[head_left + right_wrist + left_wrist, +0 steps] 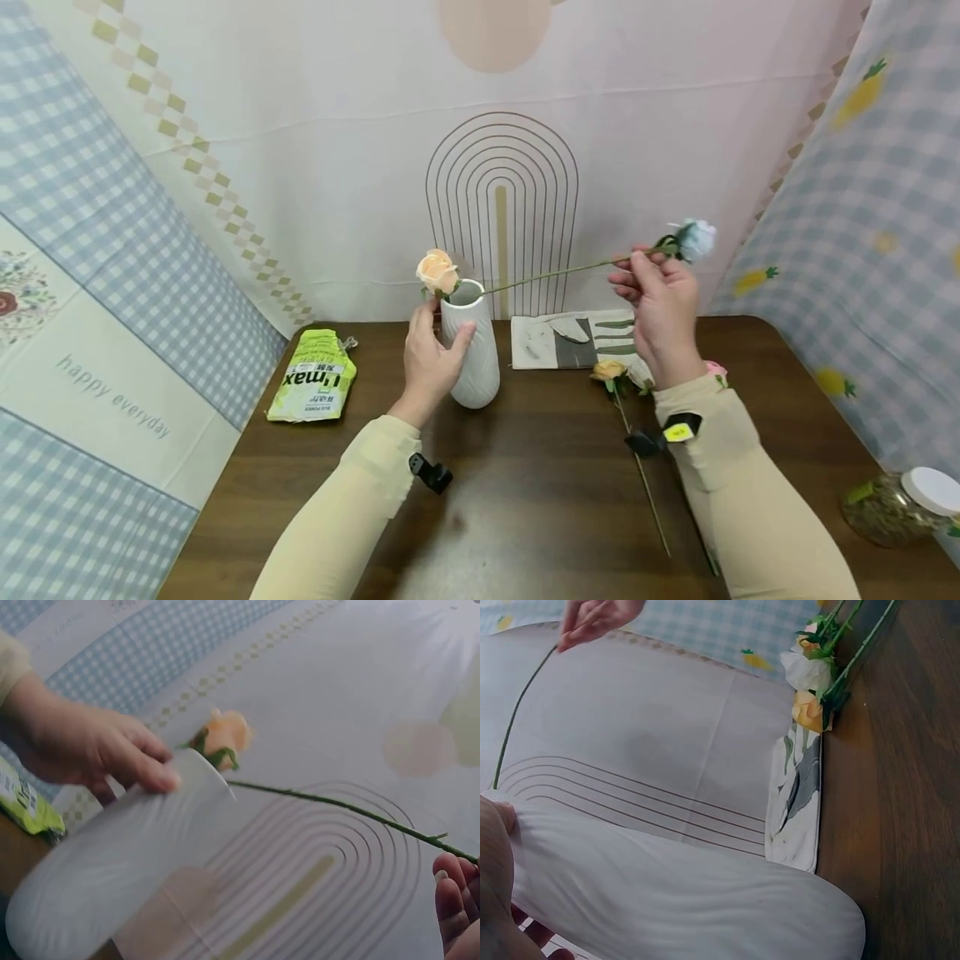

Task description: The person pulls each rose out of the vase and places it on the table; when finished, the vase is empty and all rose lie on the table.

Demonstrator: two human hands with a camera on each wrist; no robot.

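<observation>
**Left hand [435,354] round a ribbed white vase [474,358], right hand [662,304] pinching a blue rose [697,239]**

A pale printed wall cloth [337,167] hangs beyond both hands, and below them spreads a dark wood-grain table [525,500]. The vase stands tilted within the left hand's grasp, thumb on its near side and fingers curled about the far side, close under the rim. A white-and-grey leaf-print cloth [536,343] lies on the table beyond and left of the right hand. Left of the left hand is a lime-green Umax pouch [313,379]; well right of the right hand, nearer the person, a white-lidded clear jar [888,510]. The right hand's thumb and fingers close on the blue rose's stem just under the bloom, and the stem slants down to the vase's rim; whether its tip is inside is unclear. A yellow rose [609,370] lies below the right hand. Just above the left hand's fingertips, a peach rose [437,272] leans at the vase's mouth.
</observation>
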